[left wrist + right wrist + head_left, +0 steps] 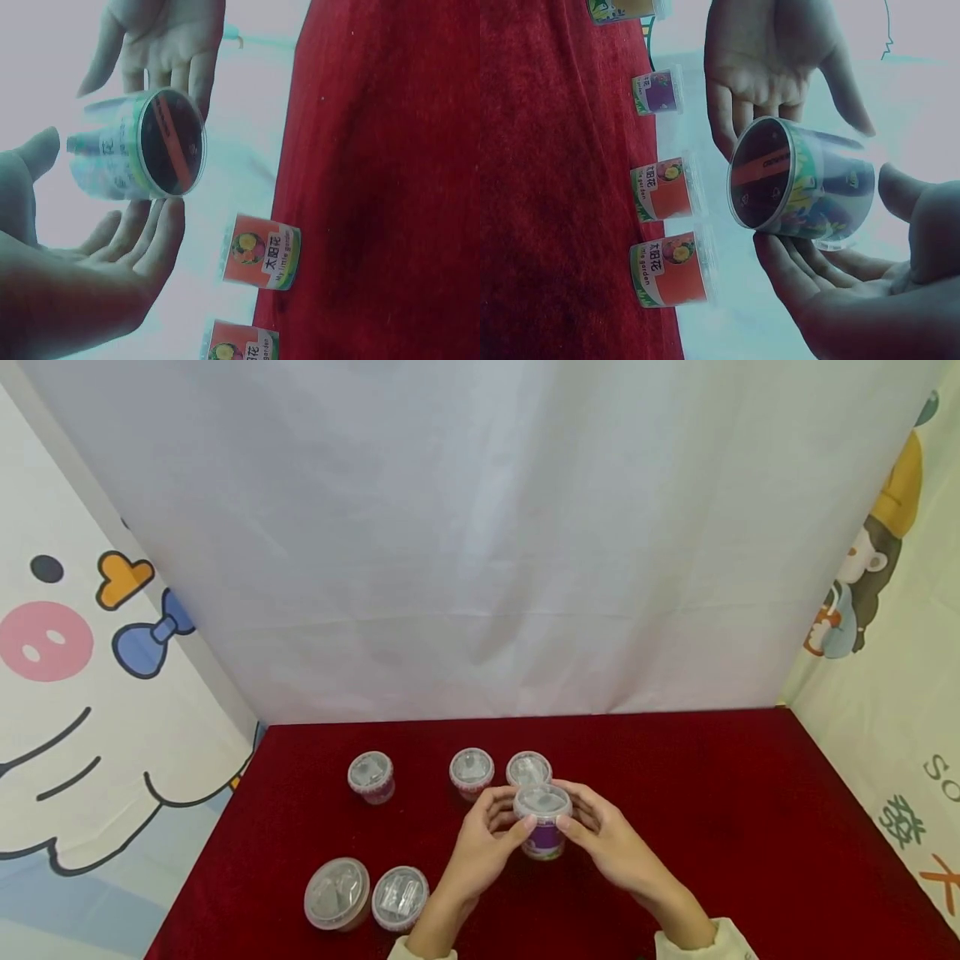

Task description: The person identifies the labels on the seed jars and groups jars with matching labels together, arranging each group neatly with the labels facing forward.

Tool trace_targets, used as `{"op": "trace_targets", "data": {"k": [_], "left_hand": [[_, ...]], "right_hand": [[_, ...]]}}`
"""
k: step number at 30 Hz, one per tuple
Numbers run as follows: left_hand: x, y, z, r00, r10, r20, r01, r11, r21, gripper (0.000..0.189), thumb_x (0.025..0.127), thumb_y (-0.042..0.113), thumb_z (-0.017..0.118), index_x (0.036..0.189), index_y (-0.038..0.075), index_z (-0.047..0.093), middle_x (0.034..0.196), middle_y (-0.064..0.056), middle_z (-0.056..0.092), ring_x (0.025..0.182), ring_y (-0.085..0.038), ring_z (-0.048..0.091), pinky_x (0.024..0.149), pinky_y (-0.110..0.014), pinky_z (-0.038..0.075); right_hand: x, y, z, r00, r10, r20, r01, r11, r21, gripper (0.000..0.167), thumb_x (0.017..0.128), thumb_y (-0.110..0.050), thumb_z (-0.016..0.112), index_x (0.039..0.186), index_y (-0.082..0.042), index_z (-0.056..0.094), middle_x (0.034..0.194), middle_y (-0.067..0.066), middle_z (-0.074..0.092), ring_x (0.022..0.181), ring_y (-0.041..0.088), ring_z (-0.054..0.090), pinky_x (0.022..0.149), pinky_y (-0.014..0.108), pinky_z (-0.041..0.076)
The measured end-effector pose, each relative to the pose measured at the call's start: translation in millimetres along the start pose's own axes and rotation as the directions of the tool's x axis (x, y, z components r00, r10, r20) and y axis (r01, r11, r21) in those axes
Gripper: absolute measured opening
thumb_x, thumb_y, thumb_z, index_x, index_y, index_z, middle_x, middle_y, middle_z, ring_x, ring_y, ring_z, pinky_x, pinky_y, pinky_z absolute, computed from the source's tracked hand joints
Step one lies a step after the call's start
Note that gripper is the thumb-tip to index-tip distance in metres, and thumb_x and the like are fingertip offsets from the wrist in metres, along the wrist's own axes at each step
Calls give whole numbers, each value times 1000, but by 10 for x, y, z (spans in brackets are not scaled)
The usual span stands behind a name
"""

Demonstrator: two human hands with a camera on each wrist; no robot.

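Observation:
Both hands hold a small clear-lidded plastic cup with a purple label [545, 841] between them. The left hand [483, 843] grips its left side and the right hand [611, 843] its right side, with both thumbs at the front near the lid. In the left wrist view the cup [112, 146] is tilted, raised off the table, and its dark base with an orange-red strip shows. The right wrist view shows the same cup [829, 184] with fingers around it. Just behind the hands stand two cups with red labels, one at the left [472, 770] and one nearer [528, 767].
A cup with a purple label [372, 777] stands at the back left of the red cloth-covered table [720, 827]. At the front left, a wider lidded tub [337, 893] sits beside a smaller one [401, 897]. A white curtain [480, 543] hangs behind the table.

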State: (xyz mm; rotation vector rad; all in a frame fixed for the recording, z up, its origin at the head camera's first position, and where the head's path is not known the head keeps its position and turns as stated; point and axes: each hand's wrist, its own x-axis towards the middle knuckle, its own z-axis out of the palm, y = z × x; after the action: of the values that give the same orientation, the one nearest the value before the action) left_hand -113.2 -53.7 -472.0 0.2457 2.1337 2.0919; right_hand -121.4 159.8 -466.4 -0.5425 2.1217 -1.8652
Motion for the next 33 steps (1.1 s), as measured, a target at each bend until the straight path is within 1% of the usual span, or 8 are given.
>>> {"op": "trace_targets", "data": {"k": [5,8,12,15,18,26,30,33], "left_hand": [[-19,13,-31,999,-5,36,4,1000,18,58,105,26,69,150,-5,50,142,-23,62,126,-31,61,104,-38,53],[-28,17,-18,1000,4,-1,-4,1000,13,56,103,24,72,146,-6,53,138,-22,65,123,-29,64,101,-34,54],[-27,18,19,998,5,-68,-5,1000,-6,54,98,21,78,140,-6,56,130,-18,69,115,-23,66,92,-26,54],[-26,18,37,996,0,-89,-1,1000,-10,55,96,21,80,139,-4,57,128,-16,70,111,-19,65,90,-25,54],[-39,21,24,997,-1,-71,1,1000,-2,53,98,21,78,140,-3,56,131,-16,68,112,-21,65,91,-27,54],[-65,38,-56,999,-23,45,22,1000,8,55,105,24,69,151,-2,49,145,-22,60,126,-31,61,102,-40,55],[-62,49,-55,1000,-13,21,13,1000,8,54,104,23,70,148,-4,53,141,-21,64,124,-31,63,100,-35,55],[-66,63,-32,1000,-9,-25,9,1000,2,54,102,22,74,144,-5,55,136,-20,66,120,-29,65,94,-28,55]], "right_hand": [[-17,-19,5,1000,10,7,-10,1000,9,59,113,-21,53,160,7,31,160,34,39,150,50,38,115,44,47],[-17,-31,37,999,26,-21,-26,1000,10,59,113,-22,54,160,5,33,161,31,41,149,47,40,116,46,46],[-5,-33,79,998,34,-48,-34,999,8,59,111,-21,57,160,3,34,159,30,43,147,46,44,113,41,49],[2,-26,88,998,34,-46,-34,999,11,59,111,-21,58,160,3,34,160,31,42,147,46,44,112,39,50],[2,-22,74,999,28,-33,-28,1000,4,59,112,-22,56,160,3,35,161,31,40,149,47,41,115,44,47],[-11,-28,24,1000,-2,18,2,1000,-18,58,114,-22,51,161,6,32,162,34,37,150,51,36,118,61,39],[-11,-37,58,1000,18,-3,-18,1000,-4,58,113,-22,52,161,4,33,162,32,38,150,49,37,119,59,39],[-7,-43,89,999,33,-29,-33,999,7,58,112,-21,56,160,3,34,161,30,41,149,46,42,118,49,44]]}}
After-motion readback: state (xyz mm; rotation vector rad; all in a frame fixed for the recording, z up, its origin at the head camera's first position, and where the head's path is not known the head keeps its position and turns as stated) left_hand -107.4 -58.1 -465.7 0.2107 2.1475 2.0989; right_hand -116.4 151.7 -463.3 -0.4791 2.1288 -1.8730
